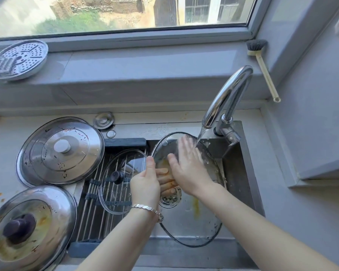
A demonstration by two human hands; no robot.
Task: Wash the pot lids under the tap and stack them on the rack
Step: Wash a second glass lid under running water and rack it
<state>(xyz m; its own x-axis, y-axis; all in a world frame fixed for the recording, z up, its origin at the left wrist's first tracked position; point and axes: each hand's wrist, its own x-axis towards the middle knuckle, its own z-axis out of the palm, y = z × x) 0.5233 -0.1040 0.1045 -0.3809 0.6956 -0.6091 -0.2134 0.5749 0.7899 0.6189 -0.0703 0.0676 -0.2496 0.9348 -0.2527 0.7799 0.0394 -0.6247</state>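
— Where is the lid that the person is washing?
— The big glass lid (196, 227) stands tilted in the sink (241, 173), under both hands. The left hand (145, 184) pinches its rim, with the thumb in front and the fingers (163, 171) behind the glass, showing through it.
— And the right hand (190, 169)?
— It lies flat on the glass, its fingers (184, 149) straight and spread, holding nothing. Water (201, 133) from the tap (227, 94) lands just right of those fingertips. Yellow smears lie on the glass below the right wrist.
— What is left of the left fingers?
— Just beside them, a smaller glass lid (110, 194) with a dark knob lies on the rack (90, 216) over the sink. Farther left, on the table (2, 137), sit a steel lid (61, 151) with a pale knob and, nearer the person, a stained steel lid (29, 229) with a dark knob.
— Anything beyond the fingers?
— A brush (262, 65) leans in the windowsill corner, well apart to the right.
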